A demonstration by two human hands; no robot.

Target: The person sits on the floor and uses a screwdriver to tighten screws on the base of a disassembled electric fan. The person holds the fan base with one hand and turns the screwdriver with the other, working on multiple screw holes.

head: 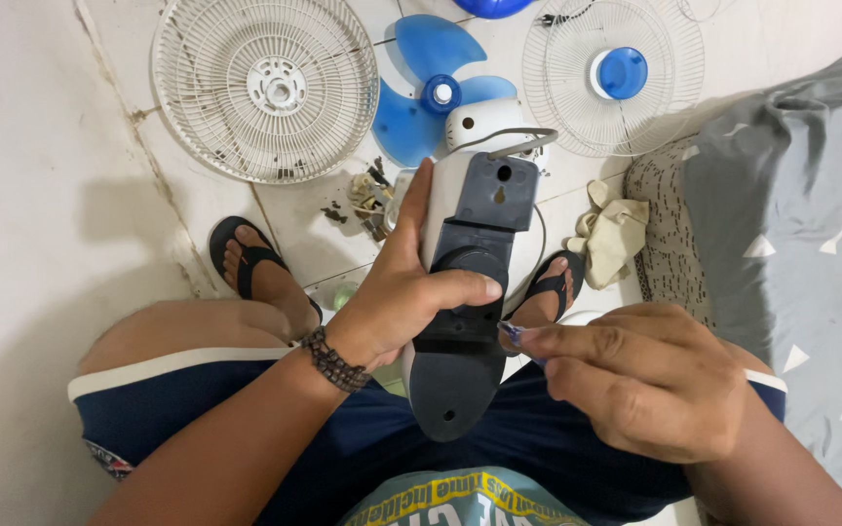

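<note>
My left hand (403, 292) grips a white fan motor housing with a dark grey back cover (470, 292), held upright over my lap; the thumb lies across its round middle. My right hand (635, 375) is closed around a small tool with a blue tip (511, 333), which touches the right edge of the dark cover. A beaded bracelet (333, 360) sits on my left wrist.
On the tiled floor lie a white fan grille (265, 88), a blue fan blade (431, 88), a second grille with a blue centre cap (616, 78), a small pile of debris (367, 195) and a crumpled cloth (611, 234). A grey patterned mattress (801, 244) is at the right.
</note>
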